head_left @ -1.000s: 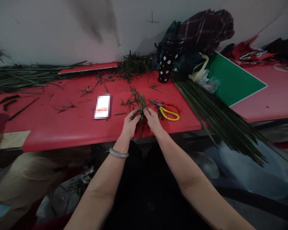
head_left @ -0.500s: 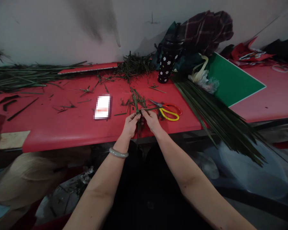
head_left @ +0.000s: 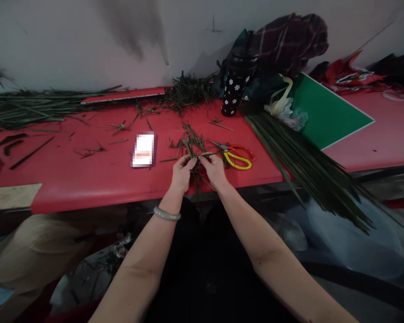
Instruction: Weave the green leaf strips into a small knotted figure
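left hand point(head_left: 182, 176) and right hand point(head_left: 214, 170) both pinch thin green leaf strips point(head_left: 189, 149) over a red tabletop point(head_left: 101, 179); scissors point(head_left: 238, 159) lie just beside the right hand.

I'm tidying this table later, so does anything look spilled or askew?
Mostly litter: leaf scraps lie scattered over the red cover. At the near left, that cover stops short, baring a pale patch. Long leaves at right hang past the front edge.

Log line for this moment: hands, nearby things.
left hand: pinching leaf strips | right hand: pinching leaf strips | scissors: on red table, right of hands | black tumbler: upright, farther back
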The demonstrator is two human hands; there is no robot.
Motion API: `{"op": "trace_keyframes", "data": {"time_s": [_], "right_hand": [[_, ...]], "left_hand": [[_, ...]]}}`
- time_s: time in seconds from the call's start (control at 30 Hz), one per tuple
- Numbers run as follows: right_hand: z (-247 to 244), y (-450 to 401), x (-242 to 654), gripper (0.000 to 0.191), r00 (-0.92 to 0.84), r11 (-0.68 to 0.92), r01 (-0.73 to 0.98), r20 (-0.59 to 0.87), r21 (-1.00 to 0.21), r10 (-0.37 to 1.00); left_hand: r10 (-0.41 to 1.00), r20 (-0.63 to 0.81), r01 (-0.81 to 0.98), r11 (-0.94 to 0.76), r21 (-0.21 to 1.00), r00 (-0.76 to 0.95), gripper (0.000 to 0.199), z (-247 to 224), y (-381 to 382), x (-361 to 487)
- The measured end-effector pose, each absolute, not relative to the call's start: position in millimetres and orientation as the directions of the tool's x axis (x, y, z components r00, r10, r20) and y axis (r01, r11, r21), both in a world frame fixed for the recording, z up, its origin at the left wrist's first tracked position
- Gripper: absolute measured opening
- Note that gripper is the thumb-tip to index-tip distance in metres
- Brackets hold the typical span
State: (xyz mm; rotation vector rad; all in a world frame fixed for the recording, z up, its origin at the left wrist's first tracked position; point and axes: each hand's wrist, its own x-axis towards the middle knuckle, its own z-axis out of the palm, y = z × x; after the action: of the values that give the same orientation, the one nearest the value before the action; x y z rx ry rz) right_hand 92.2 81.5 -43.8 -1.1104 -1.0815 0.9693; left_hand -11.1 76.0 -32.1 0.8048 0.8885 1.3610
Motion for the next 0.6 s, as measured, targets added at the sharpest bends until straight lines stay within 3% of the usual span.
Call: {"op": "trace_keyframes", "data": {"time_s": [0.13,0.27,0.43,0.6], "right_hand": [[-43.8,79.4,91.4,0.028,0.229,0.165,-0.063,0.147,-0.984,0.962],[-42.5,75.7,90.7,0.034,0.2,0.153,-0.122,0.126,-0.981,0.972],[-41.5,75.3,91.3,0.03,0.224,0.209,-0.156,0.172,-0.965,0.959],[-42.0,76.9,93.9,0.022,0.341,0.219,0.025,0.214,-0.975,0.915]], "left_hand": [[0.99,-0.059,-0.419,0.0,0.908,-0.128,0.018,-30.4,74.2,-10.1],[0.971,0.024,-0.207,-0.074,0.976,-0.237,0.012,-29.7,72.3,-5.8],[0.975,0.152,0.155,-0.128,0.98,-0.159,0.01,-31.9,70.2,-0.4],[0.974,0.218,0.372,-0.177,0.911,-0.07,0.014,-32.2,68.1,0.7]]}}
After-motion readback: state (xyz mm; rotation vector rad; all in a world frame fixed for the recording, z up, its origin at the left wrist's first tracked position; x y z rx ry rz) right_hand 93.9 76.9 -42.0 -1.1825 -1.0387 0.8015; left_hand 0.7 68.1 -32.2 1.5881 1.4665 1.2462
